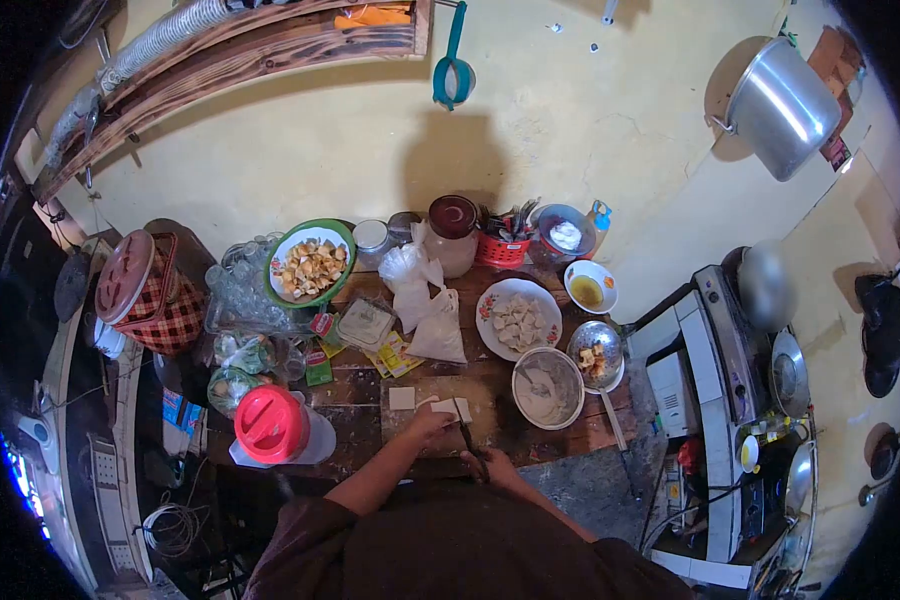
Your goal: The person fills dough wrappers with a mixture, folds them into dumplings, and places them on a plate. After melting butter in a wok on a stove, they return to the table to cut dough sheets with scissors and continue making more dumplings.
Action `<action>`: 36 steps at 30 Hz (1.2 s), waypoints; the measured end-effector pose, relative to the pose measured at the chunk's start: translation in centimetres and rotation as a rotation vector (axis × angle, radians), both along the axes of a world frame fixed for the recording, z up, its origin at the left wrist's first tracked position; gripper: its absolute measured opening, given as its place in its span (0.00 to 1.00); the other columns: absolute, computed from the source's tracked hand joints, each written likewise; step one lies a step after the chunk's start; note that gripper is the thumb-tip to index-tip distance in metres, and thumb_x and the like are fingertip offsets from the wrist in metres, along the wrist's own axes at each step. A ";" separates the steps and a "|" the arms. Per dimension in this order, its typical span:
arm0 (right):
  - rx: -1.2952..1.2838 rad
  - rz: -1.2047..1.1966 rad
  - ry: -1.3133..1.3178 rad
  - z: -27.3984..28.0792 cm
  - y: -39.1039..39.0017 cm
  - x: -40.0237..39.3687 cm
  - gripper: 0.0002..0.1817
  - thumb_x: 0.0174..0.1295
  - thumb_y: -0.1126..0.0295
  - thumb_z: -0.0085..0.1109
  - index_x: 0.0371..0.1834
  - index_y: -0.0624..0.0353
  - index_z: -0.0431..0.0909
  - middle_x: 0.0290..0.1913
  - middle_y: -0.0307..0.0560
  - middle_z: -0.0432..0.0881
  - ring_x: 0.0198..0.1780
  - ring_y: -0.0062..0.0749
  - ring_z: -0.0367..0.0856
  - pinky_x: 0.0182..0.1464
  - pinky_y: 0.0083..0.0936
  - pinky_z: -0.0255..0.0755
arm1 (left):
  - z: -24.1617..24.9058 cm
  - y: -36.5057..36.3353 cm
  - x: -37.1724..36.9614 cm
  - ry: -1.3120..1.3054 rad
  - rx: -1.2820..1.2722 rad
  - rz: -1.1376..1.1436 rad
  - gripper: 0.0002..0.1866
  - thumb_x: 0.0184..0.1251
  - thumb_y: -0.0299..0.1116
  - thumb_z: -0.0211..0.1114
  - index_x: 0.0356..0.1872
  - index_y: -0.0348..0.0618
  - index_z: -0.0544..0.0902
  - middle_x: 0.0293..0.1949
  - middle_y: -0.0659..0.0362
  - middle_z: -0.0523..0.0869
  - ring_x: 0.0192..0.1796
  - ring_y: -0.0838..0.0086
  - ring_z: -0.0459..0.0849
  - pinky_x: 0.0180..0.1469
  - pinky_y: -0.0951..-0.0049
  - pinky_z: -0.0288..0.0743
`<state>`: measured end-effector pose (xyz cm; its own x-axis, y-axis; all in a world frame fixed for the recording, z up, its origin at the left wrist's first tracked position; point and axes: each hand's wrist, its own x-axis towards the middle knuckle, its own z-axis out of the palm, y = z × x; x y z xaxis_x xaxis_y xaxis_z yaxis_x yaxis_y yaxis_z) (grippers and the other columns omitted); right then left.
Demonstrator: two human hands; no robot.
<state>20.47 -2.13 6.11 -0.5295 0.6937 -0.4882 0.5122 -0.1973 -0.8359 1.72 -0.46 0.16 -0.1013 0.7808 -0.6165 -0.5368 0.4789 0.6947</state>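
Observation:
My right hand [492, 467] is closed around the handle of a knife [464, 428], whose dark blade points away from me over a white slab that looks like tofu [452, 408]. At the slab's left side, the fingers of my left hand [430, 420] hold it against a wooden board [490, 395]. A second pale square slab [402, 398] lies on the board to the left. Beyond the board, a floral plate [484, 335] holds many white cut pieces [518, 320]. Right of the board stands a bowl of whitish batter [548, 388] with a utensil in it.
A strainer [596, 340] with fried pieces rests at the right, near a small bowl of yellow liquid [590, 288]. Bags of white powder [438, 330] and a green-rimmed bowl [342, 240] stand behind. A red-lidded jug [272, 425] is at left, a stove [720, 330] at right.

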 end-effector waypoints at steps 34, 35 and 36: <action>-0.167 -0.050 0.299 5.4 0.7 4.5 0.22 0.60 0.56 0.58 0.50 0.60 0.70 0.28 0.37 0.75 0.26 0.19 0.73 0.29 0.18 0.68 | -0.2 -1.7 -5.7 1.358 0.149 -1.043 0.13 0.44 0.30 0.62 0.35 0.47 0.84 0.35 0.46 0.83 0.41 0.57 0.82 0.43 0.59 0.75; -0.157 -0.062 0.307 5.0 0.7 4.8 0.22 0.60 0.56 0.58 0.50 0.60 0.70 0.28 0.37 0.75 0.26 0.19 0.73 0.29 0.18 0.68 | 0.1 -1.8 -4.7 1.465 0.097 -1.000 0.14 0.45 0.30 0.63 0.37 0.47 0.83 0.36 0.47 0.83 0.43 0.58 0.82 0.44 0.59 0.75; -0.118 -0.061 0.354 4.4 0.7 5.0 0.22 0.59 0.58 0.59 0.51 0.59 0.69 0.30 0.37 0.76 0.28 0.19 0.74 0.30 0.18 0.70 | 1.3 -1.8 -3.5 1.571 0.047 -0.953 0.14 0.46 0.31 0.64 0.38 0.47 0.83 0.37 0.48 0.83 0.45 0.58 0.81 0.45 0.59 0.75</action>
